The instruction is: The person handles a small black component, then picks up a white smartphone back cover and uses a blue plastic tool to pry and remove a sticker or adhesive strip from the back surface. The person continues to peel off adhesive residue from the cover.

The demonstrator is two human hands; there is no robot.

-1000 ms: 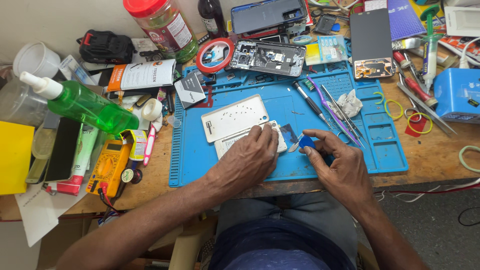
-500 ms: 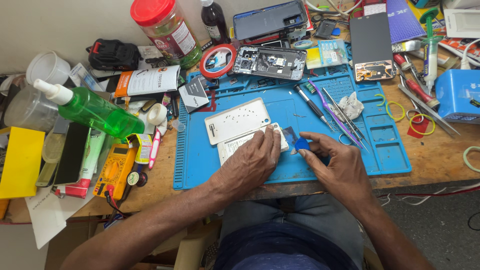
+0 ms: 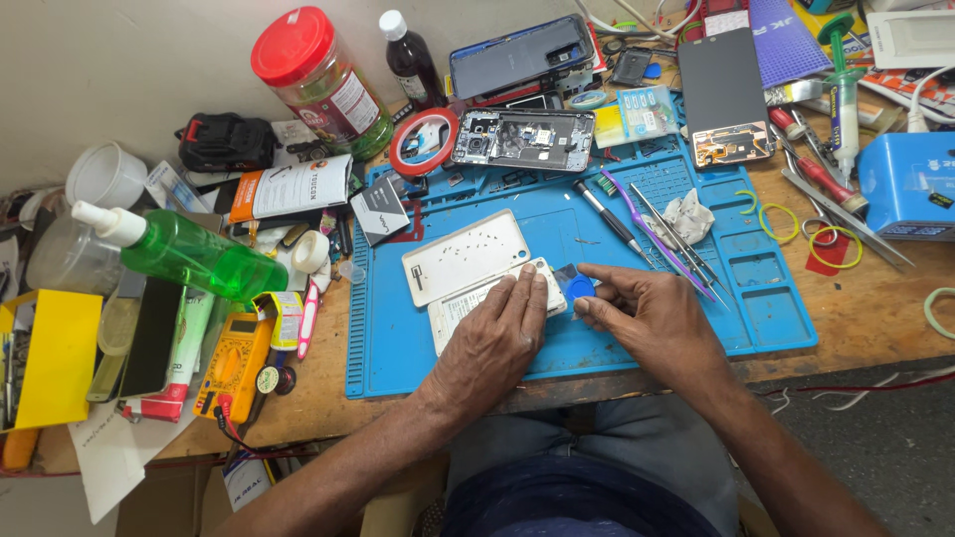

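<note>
A white phone [image 3: 487, 303] is laid flat on the blue mat [image 3: 786, 318], near the mat's front edge and left of its middle. The phone is pressed down by the left hand [image 3: 492, 343], whose fingers [image 3: 517, 293] are held together and spread flat over the phone's right half. Whether anything is gripped under that hand cannot be told.

A blue pick [image 3: 574, 287] is pinched between thumb and forefinger of the right hand [image 3: 652, 318]. The pick is held at the phone's right end, just beside the left fingertips. The remaining fingers of the right hand are curled loosely and rested on the mat.

A white panel [image 3: 463, 256] is placed on the mat just behind the phone, tilted at the same angle and touching or nearly touching it. A screwdriver [image 3: 607, 214] and purple tweezers [image 3: 652, 234] are laid on the mat to the right of the panel, behind the right hand. A crumpled tissue [image 3: 686, 214] is seen just beside the tweezers.

An opened phone frame [image 3: 522, 139] is located at the mat's rear edge, with a red tape ring [image 3: 423, 141] on its left. A green bottle [image 3: 194, 257] is laid well to the left of the mat, and a yellow multimeter [image 3: 234, 363] is found in front of the bottle.
</note>
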